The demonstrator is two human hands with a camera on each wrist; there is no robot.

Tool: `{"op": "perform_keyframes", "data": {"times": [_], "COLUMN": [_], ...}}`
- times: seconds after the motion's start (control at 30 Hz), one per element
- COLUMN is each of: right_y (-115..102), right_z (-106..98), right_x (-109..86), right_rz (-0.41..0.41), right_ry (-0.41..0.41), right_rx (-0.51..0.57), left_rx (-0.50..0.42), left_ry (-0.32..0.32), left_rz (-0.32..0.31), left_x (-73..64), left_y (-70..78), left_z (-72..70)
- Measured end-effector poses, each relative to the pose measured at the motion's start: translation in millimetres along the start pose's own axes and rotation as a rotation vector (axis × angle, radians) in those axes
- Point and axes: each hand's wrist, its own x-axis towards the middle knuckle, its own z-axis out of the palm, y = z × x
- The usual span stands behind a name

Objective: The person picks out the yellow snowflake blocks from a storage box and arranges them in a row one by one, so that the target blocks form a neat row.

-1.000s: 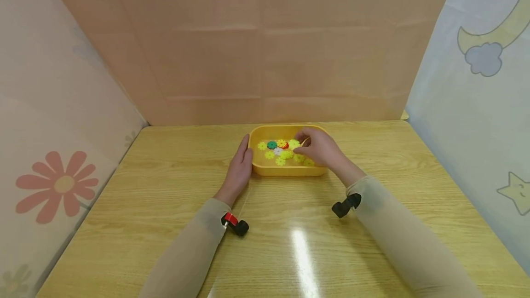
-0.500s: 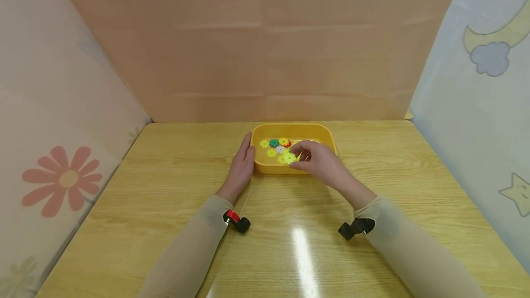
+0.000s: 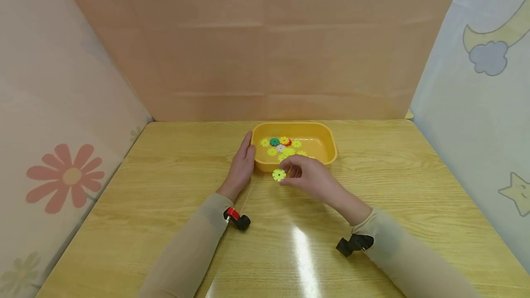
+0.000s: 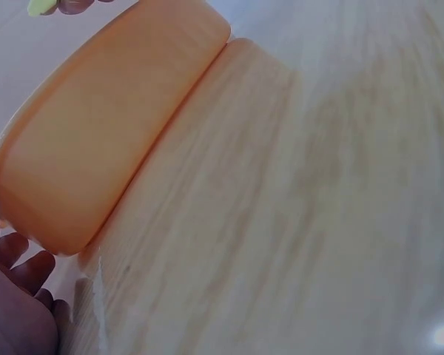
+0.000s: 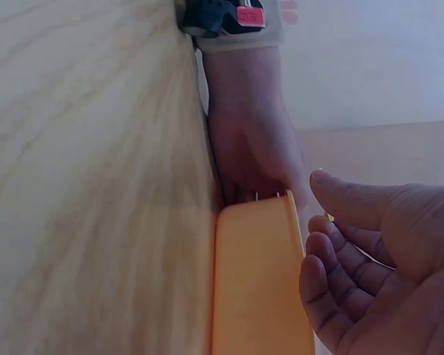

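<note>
My right hand [image 3: 312, 177] pinches a yellow snowflake disc [image 3: 279, 174], a notched plastic building piece, between thumb and fingertips. It holds the disc just in front of the near wall of the yellow plastic tray [image 3: 298, 126]. In the right wrist view the right hand's thumb [image 5: 355, 198] hides most of the disc. Along the tray's left side rests my left hand [image 3: 242, 165], its fingers fairly straight against the wall. Inside the tray lie several yellow discs [image 3: 272, 151], a green disc [image 3: 274, 142], a white disc [image 3: 280, 148] and a partly covered red disc [image 3: 289, 143].
The tray stands on a wood-grain table [image 3: 186, 164] near its far edge. Behind it rises a brown paper-like panel [image 3: 261, 59], with patterned panels at left and right. Each wrist carries a black camera mount [image 3: 355, 244].
My right hand has lifted a yellow disc out of the tray and drawn it toward me over the near rim. The left hand stays at the tray's side.
</note>
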Motion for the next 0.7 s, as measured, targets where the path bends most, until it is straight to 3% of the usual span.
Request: {"op": "perform_keyframes", "data": {"times": [0.4, 0.7], "right_y": [7, 9], "right_z": [32, 44], "right_x": [6.0, 15.8], "right_rz": [0.004, 0.005], "right_ry": [-0.204, -0.266], "right_rx": [0.093, 0.095], "left_rx": [-0.011, -0.011], "left_ry": [-0.003, -0.007], "left_rz": [-0.020, -0.044], "left_x": [0.0, -1.1], "left_y": [1.3, 4.3], "left_z": [-0.1, 0.1]}}
